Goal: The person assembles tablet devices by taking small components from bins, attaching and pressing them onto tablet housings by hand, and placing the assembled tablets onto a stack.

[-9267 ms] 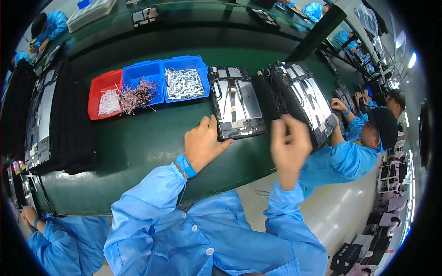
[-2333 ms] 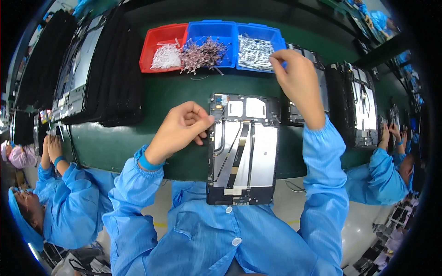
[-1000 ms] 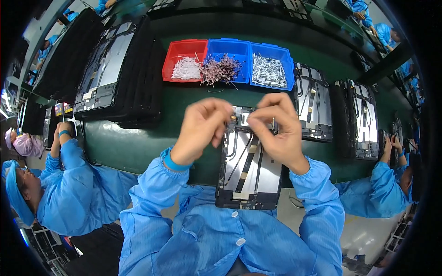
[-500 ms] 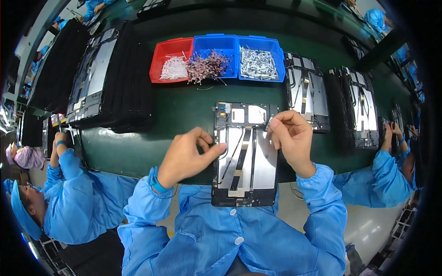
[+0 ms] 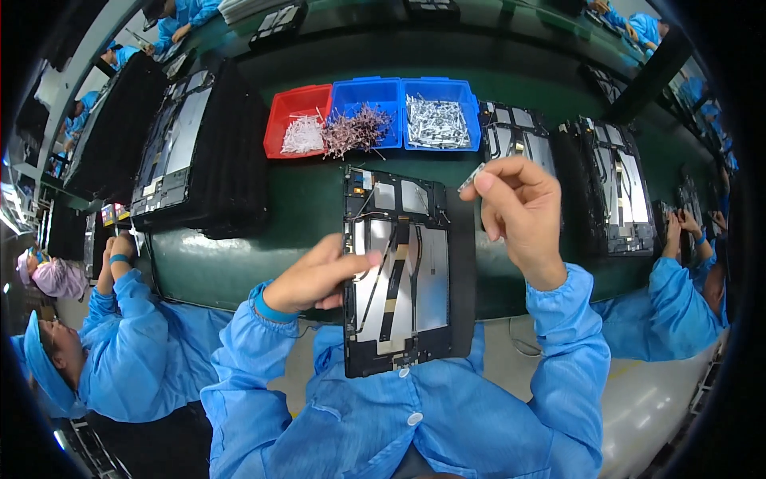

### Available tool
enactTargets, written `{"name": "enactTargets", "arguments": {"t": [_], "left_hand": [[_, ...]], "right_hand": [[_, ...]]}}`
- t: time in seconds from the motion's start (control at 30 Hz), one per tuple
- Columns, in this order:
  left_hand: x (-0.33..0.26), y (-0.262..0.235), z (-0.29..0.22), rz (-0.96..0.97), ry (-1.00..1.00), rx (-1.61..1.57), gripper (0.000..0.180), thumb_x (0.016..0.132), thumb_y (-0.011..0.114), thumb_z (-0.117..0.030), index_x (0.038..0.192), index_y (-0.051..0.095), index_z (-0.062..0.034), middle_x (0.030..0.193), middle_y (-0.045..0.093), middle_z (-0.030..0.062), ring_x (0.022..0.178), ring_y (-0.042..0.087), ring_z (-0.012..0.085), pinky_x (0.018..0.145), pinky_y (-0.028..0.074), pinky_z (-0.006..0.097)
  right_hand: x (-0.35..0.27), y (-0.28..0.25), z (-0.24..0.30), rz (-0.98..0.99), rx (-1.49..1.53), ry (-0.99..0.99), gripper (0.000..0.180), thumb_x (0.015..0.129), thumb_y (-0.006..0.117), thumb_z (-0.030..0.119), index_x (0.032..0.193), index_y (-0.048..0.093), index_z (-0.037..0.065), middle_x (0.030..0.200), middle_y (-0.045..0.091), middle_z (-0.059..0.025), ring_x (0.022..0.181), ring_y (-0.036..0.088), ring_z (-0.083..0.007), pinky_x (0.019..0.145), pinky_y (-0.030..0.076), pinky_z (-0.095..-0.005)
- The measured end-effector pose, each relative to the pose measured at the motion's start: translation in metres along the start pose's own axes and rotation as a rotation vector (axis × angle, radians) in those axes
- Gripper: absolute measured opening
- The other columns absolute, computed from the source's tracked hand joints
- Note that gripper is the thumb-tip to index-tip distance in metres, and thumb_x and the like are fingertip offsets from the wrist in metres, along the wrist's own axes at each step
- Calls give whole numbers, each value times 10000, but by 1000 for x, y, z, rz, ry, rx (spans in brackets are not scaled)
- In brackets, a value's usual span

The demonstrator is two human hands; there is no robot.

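Silvery strip [image 5: 471, 177], pinched by right hand [image 5: 523, 209], is just off the far right corner of open-backed tablet [image 5: 432, 281], long axis front-to-back, left edge gripped by left hand [image 5: 319, 275] at tabletop [image 5: 299, 203] edge.

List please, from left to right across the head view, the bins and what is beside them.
Tall black device stack, red plastic bin, middle blue plastic bin, right blue plastic bin, flat black-and-silver device partly behind the right hand, black-and-silver device stack.
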State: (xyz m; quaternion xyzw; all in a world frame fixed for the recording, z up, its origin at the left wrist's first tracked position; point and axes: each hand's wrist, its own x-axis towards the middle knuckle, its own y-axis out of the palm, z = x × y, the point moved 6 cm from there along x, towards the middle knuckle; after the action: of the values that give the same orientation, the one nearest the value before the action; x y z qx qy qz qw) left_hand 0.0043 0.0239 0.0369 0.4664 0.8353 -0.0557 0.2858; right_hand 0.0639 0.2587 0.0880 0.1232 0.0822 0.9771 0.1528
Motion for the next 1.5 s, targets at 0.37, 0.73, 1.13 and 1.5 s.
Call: {"name": "enactTargets", "arguments": {"t": [0.37,0.73,1.13,1.5], "left_hand": [[-12,56,-66,-635,1202,903,38,850,650,-27,865,629,1,711,618,115,583,608,289,564,508,359],[2,74,-73,-789,1240,1349,598,852,639,-50,1383,441,141,1196,657,231,493,616,135,459,501,292],[5,74,-68,-869,1226,1449,554,849,633,-72,1344,493,133,1322,574,271,461,586,110,435,483,273],[4,78,-69,-879,1244,1427,511,866,626,-96,1307,524,141,1302,585,279,438,554,89,424,467,258]], "right_hand": [[-5,46,75,233,262,-119,136,924,640,139,905,607,9,824,659,-61,573,523,-49,493,373,-198],[-16,60,71,291,298,-208,63,933,618,30,918,568,-5,916,534,-36,824,515,-69,756,450,-231],[-13,58,69,272,320,-176,69,936,616,35,915,561,-2,905,546,-32,807,523,-58,736,463,-220],[-14,56,69,273,307,-162,71,915,610,16,879,553,-3,908,540,-44,811,514,-71,740,461,-227]]}}
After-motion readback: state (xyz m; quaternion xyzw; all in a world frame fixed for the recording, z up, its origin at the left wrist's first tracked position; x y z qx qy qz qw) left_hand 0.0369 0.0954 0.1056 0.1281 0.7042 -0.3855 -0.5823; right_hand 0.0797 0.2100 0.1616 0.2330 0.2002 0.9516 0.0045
